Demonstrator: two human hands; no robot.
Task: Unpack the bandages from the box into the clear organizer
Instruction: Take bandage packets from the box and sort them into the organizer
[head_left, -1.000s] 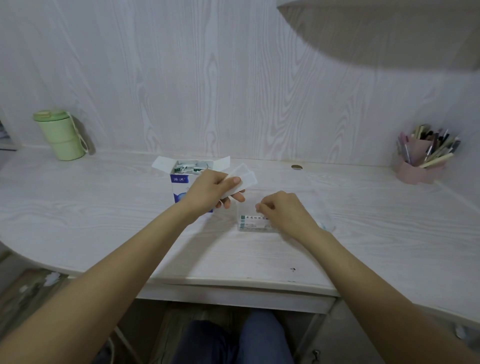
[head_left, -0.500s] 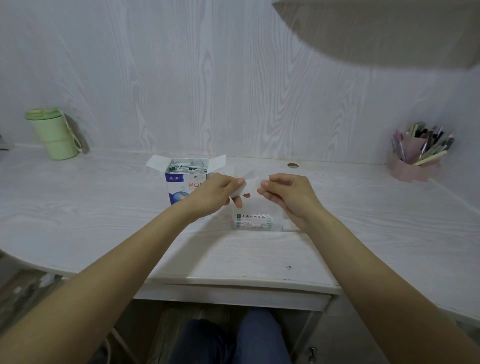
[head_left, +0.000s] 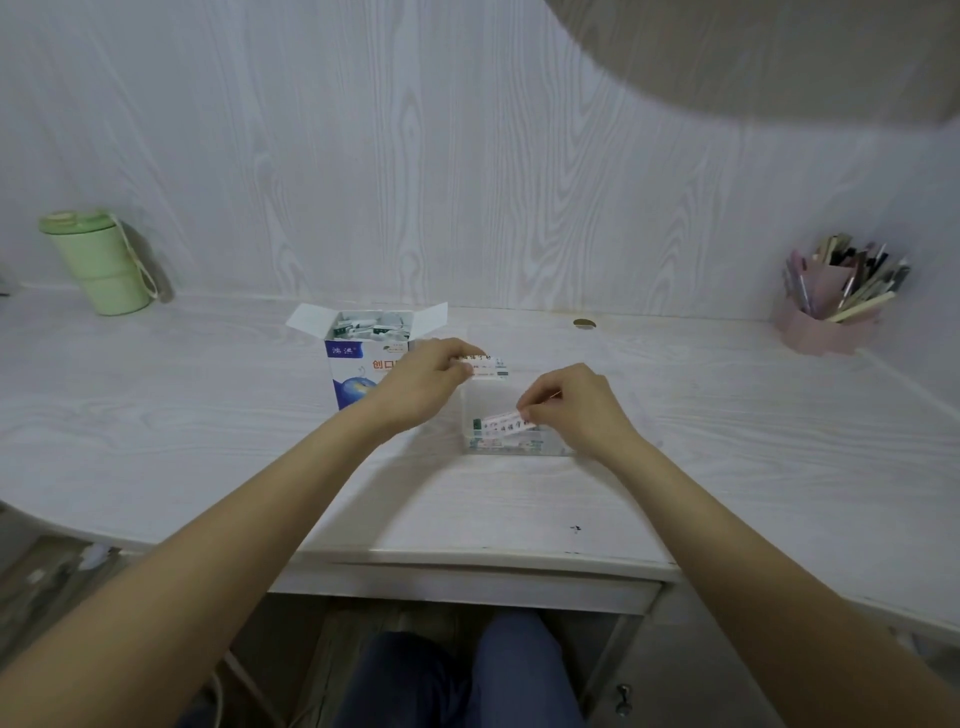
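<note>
Your right hand (head_left: 576, 410) pinches a light, floppy bandage (head_left: 506, 422) by its end inside the clear organizer (head_left: 514, 447); your left hand (head_left: 426, 379) grips another bandage strip (head_left: 485, 364) right of the box (head_left: 363, 364) on the bench (head_left: 208, 415)

The bandage box (head_left: 358, 364) stands open just left of the clear organizer (head_left: 519, 415), so little room shows between them, and the left hand (head_left: 421, 384) fills what there is. The right hand (head_left: 576, 410) hangs over the organizer's right side, blocking entry from there. Forward of both, the worktop (head_left: 519, 499) lies bare to its near edge. The green cup (head_left: 101, 265) far left and the pink pen holder (head_left: 831, 306) far right stand well apart against the wall, leaving wide lanes on either side.
</note>
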